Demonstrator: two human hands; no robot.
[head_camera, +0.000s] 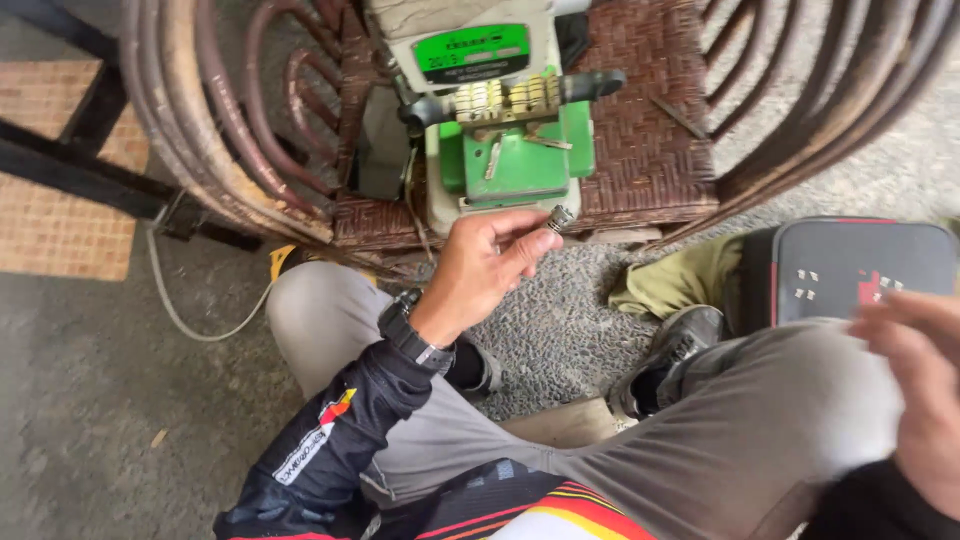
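You sit over rough gravel floor before a woven rattan chair. Your left hand pinches a small ridged metal cylinder between thumb and fingertips, at its two o'clock. At twelve o'clock stands the green key-cutting machine. A light pinch could drop the cylinder into the gravel. Your right hand is blurred; I cannot tell its grip.

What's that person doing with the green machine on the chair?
A person sits on the ground facing a green and white machine that stands on a woven chair. Their left hand pinches a small metal cylinder just in front of it. Their right hand is blurred beside a dark case, apparently empty.
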